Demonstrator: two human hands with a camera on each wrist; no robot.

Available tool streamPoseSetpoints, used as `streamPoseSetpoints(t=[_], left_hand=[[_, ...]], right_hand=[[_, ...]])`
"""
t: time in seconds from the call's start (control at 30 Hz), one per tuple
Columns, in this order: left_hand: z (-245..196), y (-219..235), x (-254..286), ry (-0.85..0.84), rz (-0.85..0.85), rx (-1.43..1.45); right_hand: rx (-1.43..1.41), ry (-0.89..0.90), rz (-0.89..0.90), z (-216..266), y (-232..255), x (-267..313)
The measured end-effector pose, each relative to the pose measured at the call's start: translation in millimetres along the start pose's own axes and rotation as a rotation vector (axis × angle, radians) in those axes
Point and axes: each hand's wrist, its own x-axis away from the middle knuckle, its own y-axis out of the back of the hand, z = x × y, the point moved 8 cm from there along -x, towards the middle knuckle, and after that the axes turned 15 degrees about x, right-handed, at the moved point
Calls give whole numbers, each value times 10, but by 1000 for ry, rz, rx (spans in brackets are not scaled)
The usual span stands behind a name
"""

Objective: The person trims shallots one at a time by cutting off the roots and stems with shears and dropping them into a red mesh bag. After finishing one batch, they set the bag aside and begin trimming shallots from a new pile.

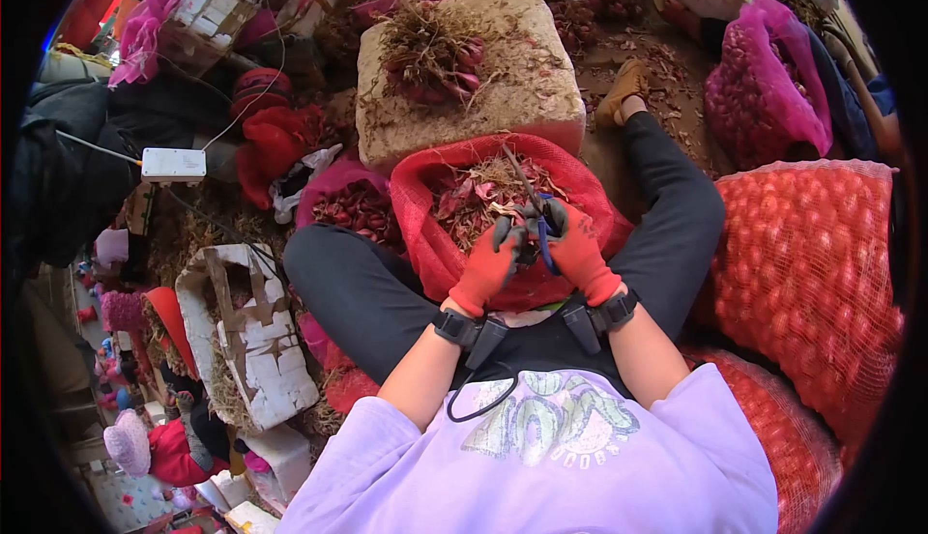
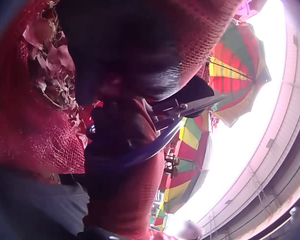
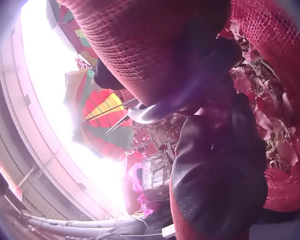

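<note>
Blue-handled scissors [image 1: 547,244] are gripped by the gloved right hand [image 1: 577,249], blades pointing up and away over a red mesh bag [image 1: 416,196]. Beside it the gloved left hand [image 1: 491,261] has its fingers curled close to the right one, pinching something small that its glove mostly hides. Dry skins and stems [image 1: 469,191] fill the bag's opening. In the left wrist view the scissor blades [image 2: 202,104] stand apart from the left hand's dark palm [image 2: 135,65]. The right wrist view shows the scissors' handle [image 3: 150,114] against the right glove [image 3: 140,45].
A foam block [image 1: 522,60] with a rooted bunch of shallots [image 1: 435,60] stands beyond the bag. Large full red net sacks [image 1: 807,283] lie at the right, a pink net sack [image 1: 764,89] behind them. A broken white box [image 1: 246,336] is at the left.
</note>
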Motion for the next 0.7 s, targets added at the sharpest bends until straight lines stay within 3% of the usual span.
streamPoseSetpoints(t=[0.03,0.13,0.23,0.3,0.37,0.4,0.43,0.47,0.5,0.6,0.7], left_hand=[[-32,9,2,-104,-19,-181],[-153,-130,44,-34,157,-382],[64,-68,5,202,87,174],[-150,-35,-61,-54,133,-152],[-118,-56,-61,166,88,608],[-123,-4,-82,156,44,689],[-123,80,-97,146,-1,769],[-112,181,-107,136,-49,848],[-203,240,-136,38,17,853],[-324,460,-128,-190,-94,761],[-314,598,-155,-132,-207,491]], right_hand=[[83,32,1,44,6,3],[260,85,3,119,48,2],[196,27,-11,24,67,-18],[34,-58,-57,-61,123,-10],[239,-116,72,-83,142,12],[342,-144,137,-71,152,27],[481,31,73,135,174,62],[480,9,104,77,119,108],[477,-13,136,26,47,143],[592,56,198,95,-62,158],[697,105,172,156,-61,168]])
